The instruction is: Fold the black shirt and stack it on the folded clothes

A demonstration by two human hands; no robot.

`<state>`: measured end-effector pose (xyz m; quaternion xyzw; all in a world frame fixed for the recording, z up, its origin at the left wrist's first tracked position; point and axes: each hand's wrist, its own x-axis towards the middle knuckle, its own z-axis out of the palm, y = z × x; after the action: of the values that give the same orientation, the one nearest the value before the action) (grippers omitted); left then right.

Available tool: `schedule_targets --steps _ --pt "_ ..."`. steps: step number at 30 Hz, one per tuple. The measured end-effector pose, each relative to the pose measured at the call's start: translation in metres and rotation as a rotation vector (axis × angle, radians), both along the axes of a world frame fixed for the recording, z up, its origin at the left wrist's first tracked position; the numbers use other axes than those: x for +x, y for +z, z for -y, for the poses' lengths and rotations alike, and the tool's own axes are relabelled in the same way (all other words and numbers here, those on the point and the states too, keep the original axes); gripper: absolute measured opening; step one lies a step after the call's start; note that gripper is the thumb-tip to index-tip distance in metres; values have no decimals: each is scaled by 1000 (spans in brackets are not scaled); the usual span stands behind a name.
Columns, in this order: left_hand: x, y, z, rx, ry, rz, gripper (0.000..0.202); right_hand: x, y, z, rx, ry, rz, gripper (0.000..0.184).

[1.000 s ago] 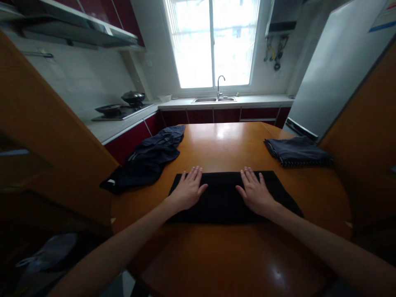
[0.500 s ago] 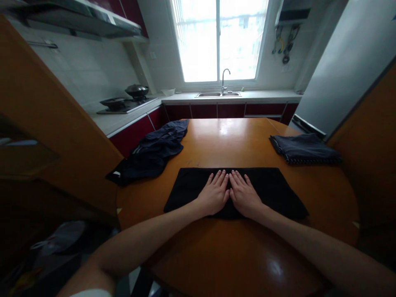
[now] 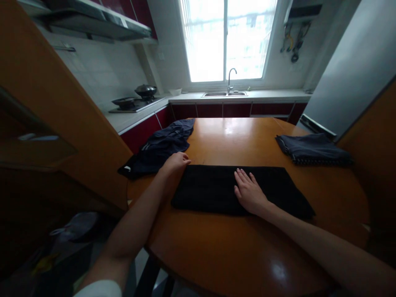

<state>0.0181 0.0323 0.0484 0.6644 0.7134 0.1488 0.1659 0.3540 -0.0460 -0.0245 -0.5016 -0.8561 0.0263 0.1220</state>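
A black folded cloth point(image 3: 213, 189) lies flat across the near middle of the round wooden table point(image 3: 241, 136). My right hand point(image 3: 248, 192) rests flat on the cloth's middle, fingers stretched out and together. My left hand point(image 3: 175, 161) is at the cloth's far left corner, fingers curled over the edge; whether it pinches the fabric is hard to tell. A crumpled dark garment point(image 3: 159, 147) lies just left of that hand.
A folded dark grey garment point(image 3: 312, 149) sits at the table's far right. Behind are a counter with a stove and pans point(image 3: 134, 101), a sink with a tap point(image 3: 229, 91) under a bright window, and a fridge point(image 3: 346, 78) at right.
Both hands lay together on the cloth's middle. My left hand has since slid left to the cloth's far left corner and curled; my right hand stayed near the middle.
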Motion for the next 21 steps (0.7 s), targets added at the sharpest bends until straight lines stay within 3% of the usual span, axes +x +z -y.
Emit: schedule_targets --steps 2,6,14,18,20,21 --pt "-13 -7 -3 -72 7 54 26 0 0 0 1 0 9 62" --pt "-15 -16 -3 -97 -3 110 29 1 0 0 12 1 14 62" --pt "-17 -12 -2 -66 5 -48 11 0 3 2 -20 -4 -1 62" --pt "16 -11 8 48 14 -153 26 -1 5 3 -14 -7 10 62" --pt "48 -19 22 135 -52 -191 39 -1 6 3 -8 -6 18 62" --pt "65 -25 31 172 -143 -220 45 -1 6 3 -4 -6 20 62"
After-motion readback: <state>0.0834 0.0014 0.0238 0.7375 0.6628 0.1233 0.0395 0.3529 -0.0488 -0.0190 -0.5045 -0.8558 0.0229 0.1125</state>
